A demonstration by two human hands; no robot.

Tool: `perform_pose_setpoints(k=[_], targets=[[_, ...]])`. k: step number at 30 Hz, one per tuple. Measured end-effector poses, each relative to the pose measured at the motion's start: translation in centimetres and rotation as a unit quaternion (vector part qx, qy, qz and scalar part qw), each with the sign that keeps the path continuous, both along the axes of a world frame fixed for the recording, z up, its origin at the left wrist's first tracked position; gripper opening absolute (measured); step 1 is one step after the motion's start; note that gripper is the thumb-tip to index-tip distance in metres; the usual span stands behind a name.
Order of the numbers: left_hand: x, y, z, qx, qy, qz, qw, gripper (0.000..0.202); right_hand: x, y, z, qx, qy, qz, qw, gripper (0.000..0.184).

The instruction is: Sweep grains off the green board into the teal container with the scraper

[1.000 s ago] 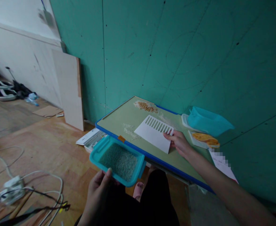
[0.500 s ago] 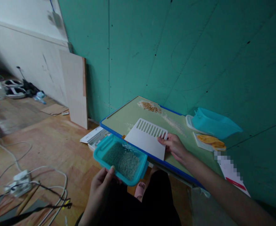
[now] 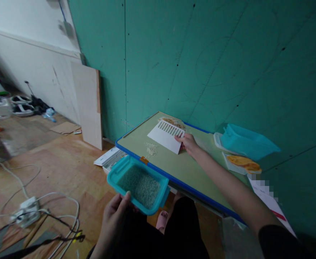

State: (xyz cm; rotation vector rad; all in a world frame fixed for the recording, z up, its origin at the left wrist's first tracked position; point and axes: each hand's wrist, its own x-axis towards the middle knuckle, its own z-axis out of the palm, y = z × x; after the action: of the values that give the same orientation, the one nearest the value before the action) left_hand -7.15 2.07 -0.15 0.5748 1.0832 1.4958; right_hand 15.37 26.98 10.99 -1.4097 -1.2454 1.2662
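My left hand point(image 3: 116, 210) grips the near rim of a turquoise plastic tub point(image 3: 163, 201), held just below the table's front edge. Pale rice-like grains point(image 3: 140, 185) cover the tub's bottom. In my right hand point(image 3: 187, 142) is a flat white scraper point(image 3: 165, 139) with a row of slots along its far side, pinched at its right edge. The scraper is over the green tabletop point(image 3: 136, 138), close to a pile of yellowish beans point(image 3: 174, 123) mixed with white grains. A small heap of white grains point(image 3: 151, 149) lies on the tabletop near the front edge, left of the scraper.
At the table's right end stand a turquoise container point(image 3: 248, 142) and a white tray with a folded yellow-orange cloth point(image 3: 244, 163). A green wall point(image 3: 158, 54) rises behind. On the floor at left are a power strip point(image 3: 28, 212) with cables and a leaning board point(image 3: 87, 104).
My right hand has moved the scraper from the table's front edge back toward the bean pile, uncovering the small grain heap. My left hand and the tub stay nearly in place.
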Motion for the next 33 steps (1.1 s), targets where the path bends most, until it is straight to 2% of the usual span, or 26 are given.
perform_pose_setpoints(k=[6,14,19,24,28,33], targets=[[0.0,-0.3,0.9,0.006,-0.030,0.007,1.000,0.030,-1.8,-0.8,-0.8,-0.023,0.013,0.073,0.997,0.024],[-0.4,-0.2,0.0,0.009,-0.034,-0.009,0.999,0.030,-1.4,-4.8,-0.6,-0.059,0.018,0.099,0.993,0.026],[-0.2,-0.4,0.1,0.022,-0.034,-0.006,0.999,0.027,-1.5,-7.4,-0.1,-0.068,0.027,0.077,0.994,0.031],[-0.1,-0.3,0.4,0.022,-0.015,-0.003,1.000,0.032,-1.7,-9.0,0.1,-0.064,0.039,0.063,0.995,0.034],[-0.1,-0.2,0.1,0.029,-0.016,-0.005,0.999,0.030,-1.2,-8.9,0.2,-0.054,0.048,0.065,0.995,0.038],[-0.2,-0.1,-0.3,0.028,-0.006,-0.012,1.000,0.032,-0.3,-7.8,0.1,-0.018,0.048,0.025,0.998,0.040]])
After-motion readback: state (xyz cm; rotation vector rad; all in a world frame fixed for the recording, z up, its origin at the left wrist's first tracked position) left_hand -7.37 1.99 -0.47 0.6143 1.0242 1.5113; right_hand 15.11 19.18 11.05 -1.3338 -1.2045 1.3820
